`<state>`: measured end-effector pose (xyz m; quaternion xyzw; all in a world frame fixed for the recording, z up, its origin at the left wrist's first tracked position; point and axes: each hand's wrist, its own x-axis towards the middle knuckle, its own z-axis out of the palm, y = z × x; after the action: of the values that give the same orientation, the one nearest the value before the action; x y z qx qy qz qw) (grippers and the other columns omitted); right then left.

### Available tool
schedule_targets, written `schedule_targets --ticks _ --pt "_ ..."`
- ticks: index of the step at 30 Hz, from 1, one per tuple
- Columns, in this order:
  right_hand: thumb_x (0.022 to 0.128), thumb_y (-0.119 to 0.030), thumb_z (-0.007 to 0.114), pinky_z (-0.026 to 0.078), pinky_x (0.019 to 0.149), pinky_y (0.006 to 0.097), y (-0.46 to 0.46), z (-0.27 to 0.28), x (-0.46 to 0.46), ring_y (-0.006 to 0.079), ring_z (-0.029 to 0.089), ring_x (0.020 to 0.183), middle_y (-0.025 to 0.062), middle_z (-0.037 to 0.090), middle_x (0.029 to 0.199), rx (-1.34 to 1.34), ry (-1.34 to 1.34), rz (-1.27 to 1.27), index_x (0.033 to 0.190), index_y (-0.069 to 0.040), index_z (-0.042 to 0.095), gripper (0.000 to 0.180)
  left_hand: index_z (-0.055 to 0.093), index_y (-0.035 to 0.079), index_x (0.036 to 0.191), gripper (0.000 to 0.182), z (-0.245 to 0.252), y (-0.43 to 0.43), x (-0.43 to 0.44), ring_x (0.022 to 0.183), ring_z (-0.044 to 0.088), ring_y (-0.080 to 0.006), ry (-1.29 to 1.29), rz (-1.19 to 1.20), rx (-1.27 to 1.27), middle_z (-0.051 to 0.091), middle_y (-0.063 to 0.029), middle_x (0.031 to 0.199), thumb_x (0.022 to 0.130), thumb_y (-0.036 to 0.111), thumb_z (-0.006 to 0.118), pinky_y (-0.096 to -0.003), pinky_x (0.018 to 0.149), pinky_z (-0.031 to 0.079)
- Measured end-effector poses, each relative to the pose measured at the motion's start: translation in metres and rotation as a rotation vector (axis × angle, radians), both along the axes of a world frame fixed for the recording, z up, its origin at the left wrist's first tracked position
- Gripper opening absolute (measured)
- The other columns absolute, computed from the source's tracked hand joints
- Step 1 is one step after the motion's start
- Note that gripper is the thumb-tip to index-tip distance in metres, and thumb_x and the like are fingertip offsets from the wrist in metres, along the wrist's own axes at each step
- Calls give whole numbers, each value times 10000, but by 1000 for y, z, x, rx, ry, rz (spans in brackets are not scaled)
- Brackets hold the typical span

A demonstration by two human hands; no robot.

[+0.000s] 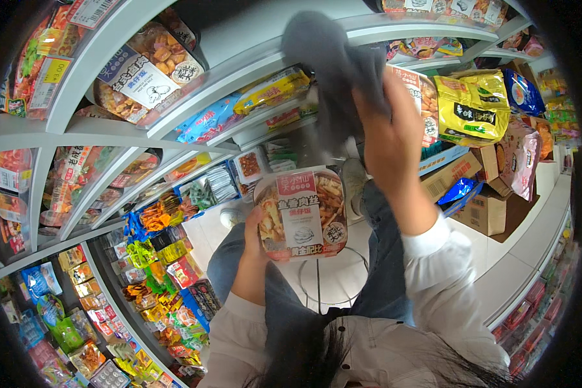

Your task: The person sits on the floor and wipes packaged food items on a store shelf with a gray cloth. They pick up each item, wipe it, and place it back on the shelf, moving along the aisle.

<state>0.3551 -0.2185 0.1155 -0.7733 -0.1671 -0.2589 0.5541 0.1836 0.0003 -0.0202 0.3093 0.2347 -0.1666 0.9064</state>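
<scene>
My left hand grips the left side of a packaged instant claypot rice tray, held level above my lap with its printed sleeve facing up. Up and to the right, my right hand is closed on a dark grey cloth, which is blurred and hangs in front of the shelves. Part of the cloth lies over the front edge of a white shelf. Another rice tray sits on that shelf at the left. The fingertips of my right hand are partly hidden by the cloth.
Bagged snacks fill a lower shelf. Small snack packets stand in rows at the lower left. Yellow noodle packs and an open cardboard box are at the right. Below the held tray is a round wire-like frame, between my legs.
</scene>
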Motion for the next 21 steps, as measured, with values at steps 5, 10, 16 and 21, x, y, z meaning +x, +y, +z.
schedule_targets --ticks 5,10,16,21 --pt "928 -250 636 460 969 413 7 48 77 325 612 1120 235 622 1236 -19 162 339 1279 -14 599 425 512 28 1378 658 -2 2 1 1107 651 -311 45 37 87 634 -169 1277 925 503 549 -442 950 543" --pt "928 -259 590 481 917 429 53 59 159 400 648 1067 293 671 1104 -171 150 449 1154 22 663 368 521 30 1371 655 -6 4 2 1109 648 -315 63 -14 79 642 -163 1270 935 517 506 -447 967 529" --pt "963 -202 586 517 829 323 35 8 121 203 654 920 154 690 964 -297 -184 59 1218 2 640 331 539 35 1349 636 -7 15 8 1103 650 -316 -63 22 71 652 -160 1251 935 516 502 -451 938 542" --pt "917 -217 719 512 857 286 13 -26 -6 155 646 978 89 674 1072 468 480 77 1170 29 633 363 479 37 1419 725 18 19 13 1182 612 -325 -134 230 -25 604 -177 1329 908 550 514 -470 962 533"
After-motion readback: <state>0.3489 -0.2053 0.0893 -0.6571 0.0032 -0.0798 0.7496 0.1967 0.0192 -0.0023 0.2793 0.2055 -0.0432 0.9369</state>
